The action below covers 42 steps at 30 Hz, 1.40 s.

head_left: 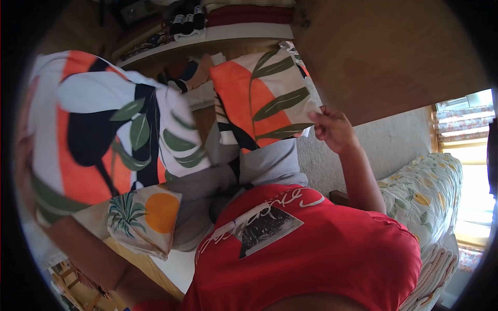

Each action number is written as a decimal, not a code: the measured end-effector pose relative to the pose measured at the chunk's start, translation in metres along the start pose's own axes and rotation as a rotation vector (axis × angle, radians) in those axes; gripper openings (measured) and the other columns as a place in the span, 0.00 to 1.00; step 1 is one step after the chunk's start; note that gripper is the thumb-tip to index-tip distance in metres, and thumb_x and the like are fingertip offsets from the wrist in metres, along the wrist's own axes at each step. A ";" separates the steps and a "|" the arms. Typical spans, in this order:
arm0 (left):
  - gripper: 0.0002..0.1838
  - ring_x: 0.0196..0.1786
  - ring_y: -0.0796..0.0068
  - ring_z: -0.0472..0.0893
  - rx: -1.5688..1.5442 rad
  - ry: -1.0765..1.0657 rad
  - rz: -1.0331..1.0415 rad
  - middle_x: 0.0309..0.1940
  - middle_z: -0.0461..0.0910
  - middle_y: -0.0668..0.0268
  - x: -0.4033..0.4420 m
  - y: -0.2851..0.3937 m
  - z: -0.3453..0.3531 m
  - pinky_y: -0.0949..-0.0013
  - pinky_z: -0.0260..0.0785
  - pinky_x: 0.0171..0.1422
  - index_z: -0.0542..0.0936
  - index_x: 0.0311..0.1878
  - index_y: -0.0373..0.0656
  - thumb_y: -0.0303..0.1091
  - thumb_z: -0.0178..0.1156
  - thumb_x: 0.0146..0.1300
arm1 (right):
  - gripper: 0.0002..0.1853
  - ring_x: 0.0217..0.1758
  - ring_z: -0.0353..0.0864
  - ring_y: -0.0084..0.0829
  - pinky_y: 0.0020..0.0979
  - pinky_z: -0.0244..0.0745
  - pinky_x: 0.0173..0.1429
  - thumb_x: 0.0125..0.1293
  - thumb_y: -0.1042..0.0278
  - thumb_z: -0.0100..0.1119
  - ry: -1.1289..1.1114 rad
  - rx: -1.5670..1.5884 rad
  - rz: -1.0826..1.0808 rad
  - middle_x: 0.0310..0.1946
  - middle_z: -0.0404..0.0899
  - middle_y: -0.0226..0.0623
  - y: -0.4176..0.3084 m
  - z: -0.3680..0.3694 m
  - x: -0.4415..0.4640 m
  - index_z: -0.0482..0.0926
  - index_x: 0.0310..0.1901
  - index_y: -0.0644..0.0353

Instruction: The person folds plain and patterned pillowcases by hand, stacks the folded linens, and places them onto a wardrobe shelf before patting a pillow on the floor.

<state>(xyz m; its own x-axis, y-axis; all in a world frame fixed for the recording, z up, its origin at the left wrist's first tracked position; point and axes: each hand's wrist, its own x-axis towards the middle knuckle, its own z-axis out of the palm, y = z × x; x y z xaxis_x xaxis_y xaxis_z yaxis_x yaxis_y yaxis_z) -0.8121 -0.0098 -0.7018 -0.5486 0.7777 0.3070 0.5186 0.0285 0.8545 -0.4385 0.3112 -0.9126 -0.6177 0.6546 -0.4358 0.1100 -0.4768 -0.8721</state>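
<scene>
My right hand pinches the right edge of a folded cloth with orange, cream and dark-green leaf print. The cloth lies above my grey-trousered knee. At the far left, my left hand grips the outer edge of a larger folded cloth in white, orange and black with green leaves. That hand is blurred and mostly hidden by the fabric. Below the larger cloth rests a third folded cloth, printed with a palm tree and an orange sun.
A shelf ahead carries folded red textiles and dark rolled items with white labels. A brown wooden panel stands at the upper right. On the right are a lemon-print covered seat or bed and a bright window.
</scene>
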 end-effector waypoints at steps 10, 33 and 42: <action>0.40 0.43 0.82 0.72 -0.518 -0.194 -0.371 0.53 0.71 0.64 -0.007 -0.070 0.107 0.82 0.64 0.46 0.64 0.66 0.44 0.17 0.43 0.41 | 0.12 0.54 0.69 0.29 0.31 0.61 0.59 0.49 0.81 0.62 -0.684 -0.145 -0.808 0.56 0.63 0.37 -0.020 0.182 0.007 0.71 0.33 0.56; 0.45 0.55 0.56 0.67 0.519 0.111 0.265 0.57 0.62 0.56 -0.010 -0.050 0.146 0.61 0.59 0.63 0.54 0.69 0.48 0.20 0.57 0.45 | 0.32 0.49 0.76 0.37 0.30 0.70 0.50 0.49 0.84 0.50 -0.622 -0.610 -0.868 0.46 0.73 0.45 -0.042 0.210 0.019 0.60 0.60 0.60; 0.33 0.39 0.70 0.80 0.246 -0.286 0.042 0.43 0.77 0.55 0.083 0.076 0.097 0.68 0.75 0.45 0.61 0.63 0.32 0.24 0.58 0.53 | 0.13 0.30 0.74 0.22 0.24 0.72 0.33 0.57 0.76 0.55 -0.258 -1.038 -1.465 0.31 0.76 0.31 -0.247 0.196 -0.047 0.72 0.44 0.68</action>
<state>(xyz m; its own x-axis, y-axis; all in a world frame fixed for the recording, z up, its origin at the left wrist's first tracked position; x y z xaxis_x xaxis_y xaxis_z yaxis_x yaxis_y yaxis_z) -0.7543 0.1176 -0.6517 -0.3366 0.9242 0.1806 0.6978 0.1160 0.7068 -0.5897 0.2832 -0.6328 -0.7314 0.0162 0.6818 -0.2489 0.9245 -0.2889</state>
